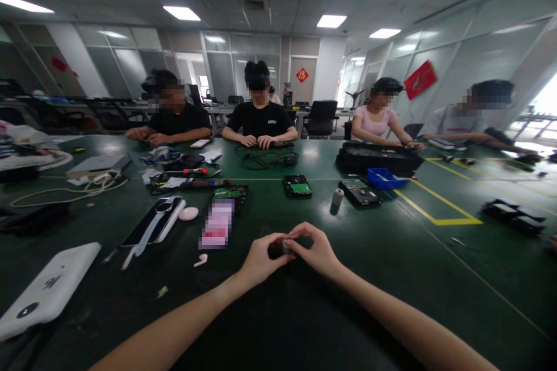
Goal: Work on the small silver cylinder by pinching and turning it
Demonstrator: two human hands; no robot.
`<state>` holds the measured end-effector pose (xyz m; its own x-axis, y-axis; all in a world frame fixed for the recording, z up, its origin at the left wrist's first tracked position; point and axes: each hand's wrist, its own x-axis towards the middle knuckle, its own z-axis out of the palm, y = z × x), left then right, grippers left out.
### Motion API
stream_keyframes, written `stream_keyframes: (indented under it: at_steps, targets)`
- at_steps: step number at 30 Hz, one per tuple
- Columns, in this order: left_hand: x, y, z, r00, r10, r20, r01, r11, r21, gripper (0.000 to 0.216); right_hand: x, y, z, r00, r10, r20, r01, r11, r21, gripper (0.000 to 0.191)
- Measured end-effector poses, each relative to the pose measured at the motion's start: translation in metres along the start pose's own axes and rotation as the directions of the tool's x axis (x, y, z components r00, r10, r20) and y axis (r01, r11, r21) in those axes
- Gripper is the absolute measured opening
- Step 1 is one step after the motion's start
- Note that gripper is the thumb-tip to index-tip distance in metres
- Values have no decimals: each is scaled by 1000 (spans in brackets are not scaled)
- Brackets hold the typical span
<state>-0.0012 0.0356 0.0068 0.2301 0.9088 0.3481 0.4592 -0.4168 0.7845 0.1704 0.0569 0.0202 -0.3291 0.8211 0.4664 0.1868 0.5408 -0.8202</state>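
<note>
Pinched between both hands' fingertips, a small dark round part with a silvery top [285, 246] sits just above the dark green table [304, 313].

From the head camera: the left hand [260, 259] and right hand [317, 250] meet fingertip to fingertip, thumbs and forefingers closed on the piece from either side; neither is nearer, and no long axis can be made out. Beyond lie a grey cylinder [336, 199], a green-boarded hard drive [298, 185] and a white earbud [201, 259]; four people sit opposite.
</note>
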Motion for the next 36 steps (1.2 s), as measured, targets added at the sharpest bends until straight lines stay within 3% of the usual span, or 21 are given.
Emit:
stream_keyframes:
  at_steps: [3, 6, 11, 16, 21, 24, 27, 30, 36]
  targets:
    - [0, 0, 0, 1000, -10, 4, 10, 1000, -11, 41, 9, -2, -14, 999, 20, -32, -18, 998, 64, 17]
    - [0, -1, -1, 1000, 1, 11, -1, 999, -35, 40, 18, 4, -50, 998, 32, -49, -28, 996, 87, 22]
    - [-1, 2, -4, 1000, 6, 19, -5, 999, -42, 41, 10, 45, -109, 976, 188, 111, -182, 981, -66, 34]
    - [-2, 4, -6, 999, 8, 36, -6, 998, -57, 40, -8, 76, -123, 967, 215, 139, -196, 971, -139, 35]
    - [-2, 3, -5, 999, 6, 35, -5, 999, -43, 41, -5, 73, -114, 976, 215, 41, -205, 963, -177, 40]
    - [-1, 0, -3, 999, -15, 47, 18, 998, -56, 42, 3, 49, -89, 978, 207, -15, -208, 977, -54, 41]
    - [-1, -2, 0, 999, -19, 35, 21, 998, -58, 42, 9, 17, -53, 992, 126, 27, -129, 985, 118, 38]
    - [-1, -4, 2, 1000, -12, 10, 12, 999, -46, 41, 10, -3, -23, 993, 68, 93, -84, 980, 179, 37]
    - [-2, -6, 2, 1000, -17, 12, 17, 998, -59, 46, 5, 5, -6, 992, 62, 108, -79, 984, 159, 39]
